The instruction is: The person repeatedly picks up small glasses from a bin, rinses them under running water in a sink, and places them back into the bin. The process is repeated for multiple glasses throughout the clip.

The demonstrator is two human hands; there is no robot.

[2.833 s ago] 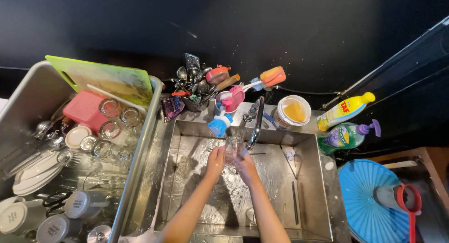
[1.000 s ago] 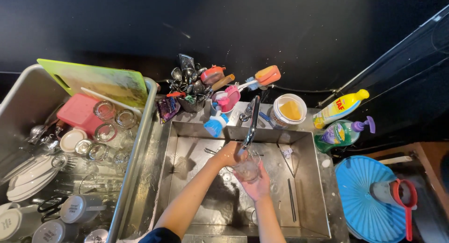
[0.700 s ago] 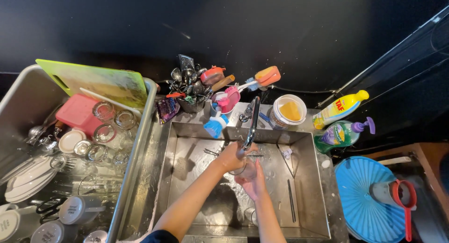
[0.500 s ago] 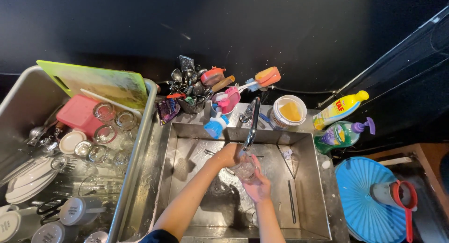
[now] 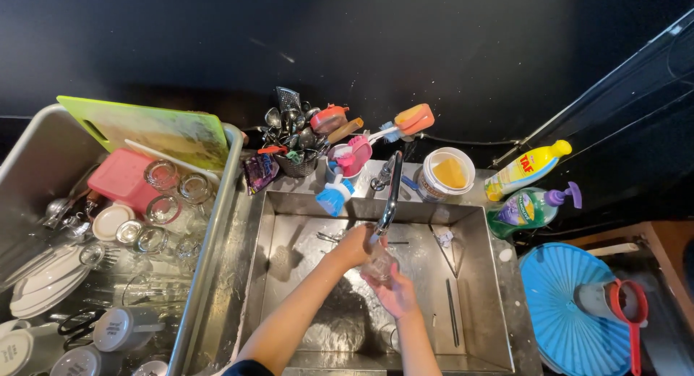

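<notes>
Under the faucet [image 5: 390,195], keep your right hand [image 5: 396,295] clenched around the glass [image 5: 379,264], left hand [image 5: 356,246] steadying its rim.

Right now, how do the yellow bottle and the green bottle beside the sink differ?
The yellow bottle has a yellow cap and sits farther back; the green bottle has a purple pump top and lies nearer, by the sink rim. The yellow bottle looks slimmer, the green bottle rounder. Both are plastic and point right.
</notes>
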